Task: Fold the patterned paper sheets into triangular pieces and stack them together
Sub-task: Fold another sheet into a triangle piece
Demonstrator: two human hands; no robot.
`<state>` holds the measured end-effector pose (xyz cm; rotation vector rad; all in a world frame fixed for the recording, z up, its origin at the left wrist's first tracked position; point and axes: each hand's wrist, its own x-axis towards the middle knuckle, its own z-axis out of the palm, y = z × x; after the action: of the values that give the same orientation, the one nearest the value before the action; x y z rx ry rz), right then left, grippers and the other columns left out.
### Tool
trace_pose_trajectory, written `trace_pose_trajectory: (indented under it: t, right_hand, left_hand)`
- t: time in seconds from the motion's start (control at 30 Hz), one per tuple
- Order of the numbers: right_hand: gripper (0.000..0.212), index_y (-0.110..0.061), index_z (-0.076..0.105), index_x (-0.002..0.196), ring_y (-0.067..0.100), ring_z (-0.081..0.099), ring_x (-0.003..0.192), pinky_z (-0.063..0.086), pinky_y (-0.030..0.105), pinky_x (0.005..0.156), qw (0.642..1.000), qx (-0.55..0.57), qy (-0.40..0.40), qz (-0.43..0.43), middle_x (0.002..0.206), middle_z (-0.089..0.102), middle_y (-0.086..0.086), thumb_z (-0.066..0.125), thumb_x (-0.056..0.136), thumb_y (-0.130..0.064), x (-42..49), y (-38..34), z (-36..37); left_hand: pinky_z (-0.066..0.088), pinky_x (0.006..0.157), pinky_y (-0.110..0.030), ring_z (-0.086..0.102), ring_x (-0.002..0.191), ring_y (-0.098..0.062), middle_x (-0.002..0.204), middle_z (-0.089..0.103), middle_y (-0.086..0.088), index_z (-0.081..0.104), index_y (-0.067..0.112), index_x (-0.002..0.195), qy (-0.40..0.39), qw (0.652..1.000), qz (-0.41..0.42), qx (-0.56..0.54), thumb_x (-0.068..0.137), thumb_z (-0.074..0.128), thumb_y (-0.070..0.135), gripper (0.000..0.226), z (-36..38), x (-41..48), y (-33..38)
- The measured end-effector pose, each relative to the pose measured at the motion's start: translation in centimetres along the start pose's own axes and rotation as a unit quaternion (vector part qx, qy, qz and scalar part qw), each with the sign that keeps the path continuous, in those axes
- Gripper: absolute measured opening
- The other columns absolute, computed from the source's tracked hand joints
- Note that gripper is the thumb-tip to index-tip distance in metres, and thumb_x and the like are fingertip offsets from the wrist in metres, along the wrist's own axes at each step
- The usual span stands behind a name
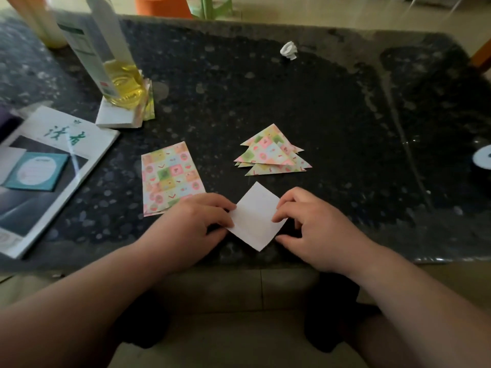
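White-side up, the paper square (256, 217) lies cornerwise between the hands; the curled left hand (196, 219) and right hand (316, 229) pinch opposite corners, likely readying a diagonal fold, while the folded triangles (271, 155) sit just beyond.

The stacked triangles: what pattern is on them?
The stacked triangles show pastel pink, green and yellow squares; head view.

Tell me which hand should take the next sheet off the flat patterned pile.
Left: the left hand overlaps the patterned pile; the right hand sits across the white sheet.
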<state>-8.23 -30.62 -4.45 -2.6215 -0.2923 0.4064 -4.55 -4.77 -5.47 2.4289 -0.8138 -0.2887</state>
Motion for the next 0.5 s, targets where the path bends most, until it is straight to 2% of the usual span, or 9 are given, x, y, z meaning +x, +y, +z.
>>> trace_pose_trajectory:
  t: [0.07,0.17,0.27,0.4,0.5]
  right_hand:
    - [0.03,-0.035,0.068,0.116,0.001,0.05,0.092,0.052,0.025,0.083,1.0,-0.003,-0.016,-0.022,0.122,0.048,-0.022,0.077,0.088,-0.038,0.1,-0.9,0.5]
    - [0.023,-0.034,0.072,0.11,0.001,0.05,0.099,0.051,0.029,0.086,0.998,0.022,-0.014,-0.063,0.116,0.054,-0.019,0.077,0.087,-0.038,0.4,-1.6,1.1]
    - [0.011,-0.029,0.077,0.099,0.005,0.054,0.1,0.052,0.035,0.087,0.996,0.032,-0.002,-0.079,0.102,0.062,-0.017,0.075,0.088,-0.028,0.9,-1.4,1.4]
    - [0.007,-0.025,0.079,0.089,0.006,0.056,0.097,0.052,0.038,0.085,0.996,0.061,-0.002,-0.062,0.093,0.064,-0.015,0.075,0.087,-0.021,1.3,-0.8,1.4]
    - [0.009,-0.025,0.079,0.088,0.006,0.055,0.095,0.052,0.037,0.082,0.996,0.052,0.002,-0.076,0.093,0.065,-0.016,0.075,0.086,-0.018,1.2,-0.7,1.6]
  left_hand:
    - [0.046,0.099,-0.028,0.058,0.111,-0.007,0.12,0.071,0.008,0.082,0.023,0.094,0.009,1.0,0.027,0.011,0.082,0.082,0.009,0.018,0.8,-0.4,-0.6]
    - [0.045,0.092,-0.028,0.055,0.103,-0.01,0.109,0.072,0.008,0.083,0.021,0.093,0.054,0.998,0.02,0.007,0.08,0.084,0.007,0.02,1.1,-0.6,-1.1]
    - [0.051,0.086,-0.032,0.057,0.095,-0.011,0.101,0.067,0.01,0.083,0.022,0.094,0.071,0.997,0.0,0.003,0.081,0.082,0.005,0.021,1.0,-0.9,-1.3]
    - [0.055,0.089,-0.038,0.061,0.097,-0.014,0.104,0.065,0.011,0.081,0.023,0.101,0.049,0.999,-0.01,0.012,0.089,0.076,0.014,0.016,1.0,-1.3,-1.2]
    - [0.056,0.087,-0.039,0.061,0.099,-0.016,0.105,0.066,0.01,0.08,0.022,0.101,0.055,0.998,0.015,0.037,0.089,0.075,0.02,0.014,1.0,-1.6,-0.9]
